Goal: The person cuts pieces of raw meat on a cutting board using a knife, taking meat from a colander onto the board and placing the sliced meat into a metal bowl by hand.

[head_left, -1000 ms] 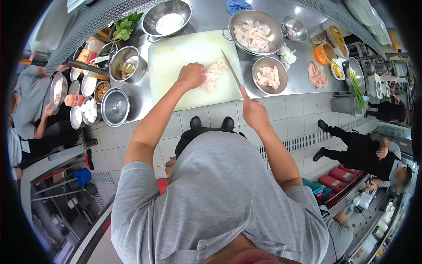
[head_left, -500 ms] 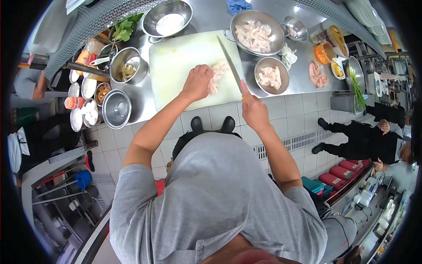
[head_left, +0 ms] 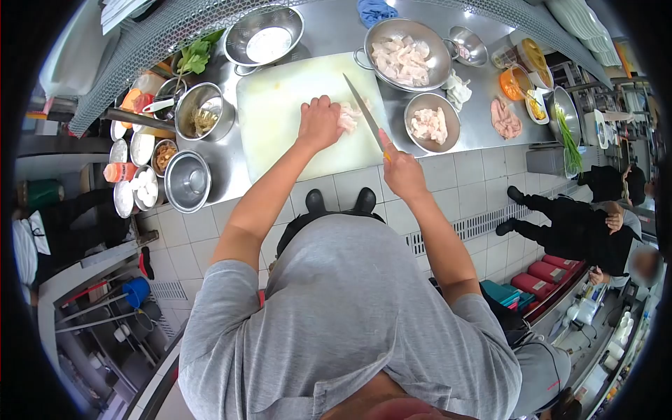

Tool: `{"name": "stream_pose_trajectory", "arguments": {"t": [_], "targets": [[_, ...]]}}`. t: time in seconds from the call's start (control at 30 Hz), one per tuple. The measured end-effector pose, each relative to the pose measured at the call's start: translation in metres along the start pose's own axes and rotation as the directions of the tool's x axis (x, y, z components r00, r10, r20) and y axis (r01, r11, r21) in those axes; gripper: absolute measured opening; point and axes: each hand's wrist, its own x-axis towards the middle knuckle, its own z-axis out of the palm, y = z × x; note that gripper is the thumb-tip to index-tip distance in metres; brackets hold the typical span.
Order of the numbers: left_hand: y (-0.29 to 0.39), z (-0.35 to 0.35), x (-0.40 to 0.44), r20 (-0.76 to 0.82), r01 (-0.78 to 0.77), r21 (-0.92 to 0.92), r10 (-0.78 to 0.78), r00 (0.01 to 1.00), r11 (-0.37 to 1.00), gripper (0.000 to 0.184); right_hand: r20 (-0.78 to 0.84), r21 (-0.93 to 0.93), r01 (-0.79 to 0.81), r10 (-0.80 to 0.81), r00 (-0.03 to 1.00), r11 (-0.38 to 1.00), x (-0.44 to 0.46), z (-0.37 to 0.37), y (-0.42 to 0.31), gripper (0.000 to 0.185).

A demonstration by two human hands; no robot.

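Observation:
On the white cutting board (head_left: 280,105), my left hand (head_left: 320,124) is closed with its fingers pressed against the left side of some pale raw meat (head_left: 348,117). My right hand (head_left: 404,171) is wrapped round the handle of a long knife (head_left: 362,103). The blade slants up and to the left, over the board and along the right side of the meat. Right of the board stand a small steel bowl of meat pieces (head_left: 429,124) and, behind it, a larger colander of pale meat (head_left: 401,61).
Left of the board are an empty colander (head_left: 264,36), a pot (head_left: 204,112), a steel bowl (head_left: 187,180) and several small dishes. A raw meat piece (head_left: 505,119) and sauce tubs lie right. Other people stand at both sides.
My left hand has moved slightly up and right, and less of the meat shows beside it. The knife's tip has shifted a little, with my right hand still on its handle.

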Motion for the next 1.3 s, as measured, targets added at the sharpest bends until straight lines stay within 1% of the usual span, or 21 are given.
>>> {"name": "stream_pose_trajectory", "arguments": {"t": [0.03, 0.13, 0.23, 0.33, 0.43, 0.53, 0.6, 0.63, 0.67, 0.73, 0.77, 0.87, 0.97, 1.03, 1.07, 1.17, 1.27, 1.3], "targets": [[0.001, -0.003, 0.002, 0.018, 0.026, -0.018, -0.025, 1.000, 1.000, 0.043, -0.011, 0.018, -0.008, 0.008, 1.000, 1.000, -0.002, -0.002, -0.003, 0.082], [0.004, -0.016, 0.001, -0.093, -0.043, -0.152, 0.029, 0.995, 0.987, 0.048, -0.155, 0.117, 0.107, -0.088, 0.984, 0.987, -0.015, 0.001, -0.006, 0.082], [0.010, -0.015, 0.011, 0.070, -0.035, -0.005, 0.035, 0.997, 0.999, 0.057, 0.045, 0.098, 0.054, -0.058, 0.997, 0.994, -0.015, 0.006, 0.002, 0.082], [0.007, -0.007, 0.026, 0.043, 0.095, -0.026, -0.094, 0.995, 0.995, 0.056, 0.048, 0.068, -0.008, 0.005, 0.999, 0.998, -0.012, 0.001, 0.005, 0.078], [0.008, -0.006, 0.026, 0.027, 0.149, -0.081, -0.148, 0.989, 0.985, 0.047, -0.174, 0.089, 0.064, -0.048, 0.984, 0.994, -0.017, -0.008, -0.014, 0.074], [-0.010, 0.000, 0.016, -0.013, 0.078, -0.310, -0.086, 0.996, 0.948, 0.031, -0.313, 0.209, 0.133, -0.062, 0.948, 0.969, -0.023, -0.012, -0.035, 0.077], [-0.022, 0.010, 0.014, -0.044, 0.035, -0.289, -0.050, 0.998, 0.957, 0.021, -0.099, 0.051, 0.066, -0.060, 0.993, 0.997, -0.021, 0.019, -0.015, 0.080], [-0.026, 0.014, 0.014, -0.062, 0.016, -0.279, -0.034, 0.997, 0.960, 0.017, 0.010, -0.036, 0.049, -0.049, 0.999, 0.998, -0.019, 0.027, -0.011, 0.081], [-0.030, 0.018, 0.013, -0.093, -0.008, -0.292, -0.020, 0.996, 0.956, 0.015, -0.001, -0.048, 0.041, -0.041, 0.999, 0.998, -0.019, 0.032, -0.006, 0.085], [-0.036, 0.018, 0.013, -0.160, -0.052, -0.313, 0.001, 0.987, 0.948, 0.011, -0.087, -0.009, 0.076, -0.077, 0.993, 0.997, -0.013, 0.019, -0.013, 0.085], [-0.038, 0.021, 0.009, -0.164, -0.038, -0.345, -0.020, 0.986, 0.938, 0.011, -0.120, 0.014, 0.082, -0.079, 0.990, 0.997, -0.020, 0.014, -0.017, 0.085], [-0.041, 0.006, 0.014, -0.202, -0.031, -0.408, -0.057, 0.978, 0.913, 0.012, -0.295, 0.091, 0.129, -0.097, 0.951, 0.987, -0.023, -0.008, -0.042, 0.085], [-0.043, -0.002, 0.011, -0.211, -0.042, -0.415, -0.051, 0.976, 0.909, 0.017, -0.191, 0.024, 0.130, -0.123, 0.974, 0.991, -0.021, 0.022, -0.025, 0.087], [-0.040, -0.011, 0.011, -0.197, -0.037, -0.418, -0.050, 0.979, 0.908, 0.020, -0.051, -0.027, 0.066, -0.067, 0.996, 0.997, -0.020, 0.029, -0.020, 0.087], [-0.039, -0.016, 0.017, -0.207, -0.060, -0.406, -0.028, 0.978, 0.912, 0.022, 0.020, -0.059, 0.048, -0.047, 0.999, 0.997, -0.014, 0.029, -0.017, 0.087], [-0.021, -0.013, 0.020, -0.170, -0.097, -0.381, 0.034, 0.985, 0.920, 0.029, 0.028, -0.055, 0.025, -0.024, 0.999, 0.998, -0.014, 0.016, -0.022, 0.087], [-0.015, 0.002, 0.033, -0.115, -0.074, -0.362, 0.034, 0.993, 0.929, 0.036, -0.018, 0.026, -0.013, 0.014, 1.000, 1.000, -0.020, 0.012, -0.027, 0.083], [-0.013, 0.003, 0.035, -0.099, -0.054, -0.365, 0.019, 0.995, 0.930, 0.033, -0.031, 0.054, -0.009, 0.011, 0.999, 0.998, -0.021, 0.011, -0.028, 0.082]]}}
